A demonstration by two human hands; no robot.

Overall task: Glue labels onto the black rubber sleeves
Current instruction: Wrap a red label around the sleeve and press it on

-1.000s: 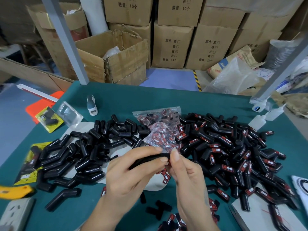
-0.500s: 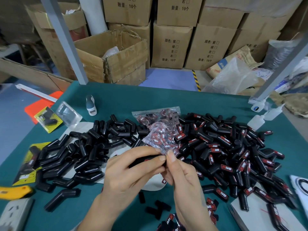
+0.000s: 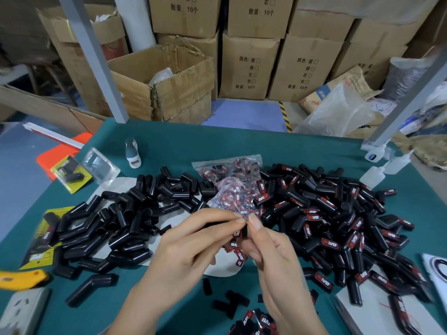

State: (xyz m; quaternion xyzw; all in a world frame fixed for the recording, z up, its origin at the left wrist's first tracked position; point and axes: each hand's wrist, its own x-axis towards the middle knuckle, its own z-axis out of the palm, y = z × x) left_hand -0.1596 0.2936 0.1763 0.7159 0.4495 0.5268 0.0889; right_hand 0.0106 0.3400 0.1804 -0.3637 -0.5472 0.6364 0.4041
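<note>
My left hand [image 3: 193, 247] grips a black rubber sleeve [image 3: 243, 232] above the green table [image 3: 278, 146]; only the sleeve's end shows between the fingertips. My right hand [image 3: 273, 259] pinches that same end with thumb and forefinger. A pile of plain black sleeves [image 3: 116, 223] lies to the left. To the right is a pile of sleeves with red labels [image 3: 338, 221]. Clear bags of red labels [image 3: 232, 187] rest between the piles, and loose labels [image 3: 239, 256] lie under my hands.
Glue bottles [image 3: 372, 176] stand at the right edge, another bottle [image 3: 132, 153] at the back left. A yellow knife [image 3: 21, 280] and a white socket strip [image 3: 21, 310] lie at front left. Cardboard boxes [image 3: 169, 85] are stacked behind the table.
Both hands stayed together on the sleeve; the fingertips shifted slightly along its end. The camera view moved a little.
</note>
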